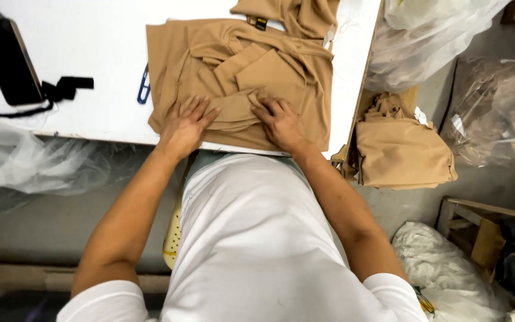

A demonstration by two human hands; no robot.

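Observation:
A tan garment (239, 71) lies partly folded on the white table (90, 48), its sleeves turned inward over the body. My left hand (186, 122) presses flat on the garment's near left part, fingers spread. My right hand (278, 119) rests flat on the near middle, fingertips on a folded sleeve edge. Neither hand grips the cloth.
A dark phone (7, 59) and a black strap (61, 89) lie at the table's left. Blue snips (143, 86) peek out beside the garment. A stack of folded tan garments (400, 149) sits to the right, below the table. Clear plastic bags (424, 36) surround it.

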